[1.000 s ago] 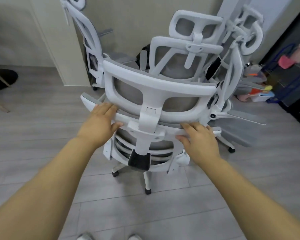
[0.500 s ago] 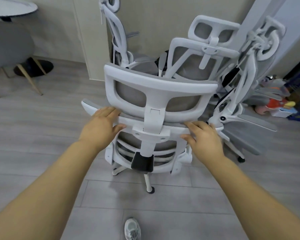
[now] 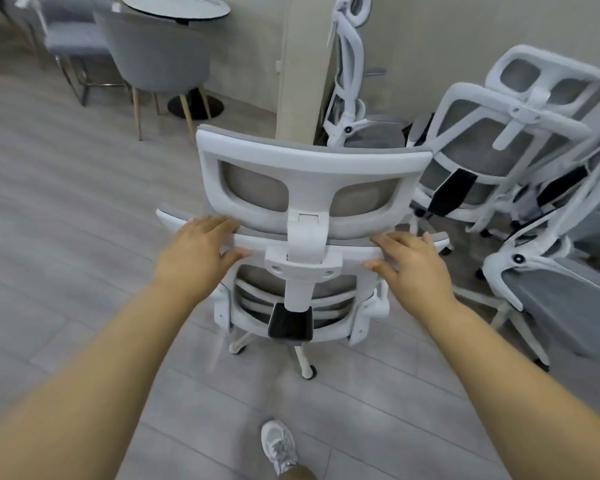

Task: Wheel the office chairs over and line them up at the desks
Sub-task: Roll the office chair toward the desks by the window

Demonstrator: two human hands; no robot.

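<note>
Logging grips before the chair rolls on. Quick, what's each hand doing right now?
Left hand: grips the top rail of the chair back, thumb under.
Right hand: grips the same rail, thumb under.

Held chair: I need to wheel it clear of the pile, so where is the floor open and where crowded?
Open: the floor left of the held chair, up to the grey armchair. Crowded: the right side, where stacked chairs press close beside the right hand.

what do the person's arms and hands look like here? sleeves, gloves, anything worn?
Both forearms are bare right up to the frame edge: no sleeves in view. The left hand and right hand wear no gloves, and no rings, watch or wristbands show. No markings or cables either. The only clothing visible is a light grey-white laced sneaker at the bottom.
</note>
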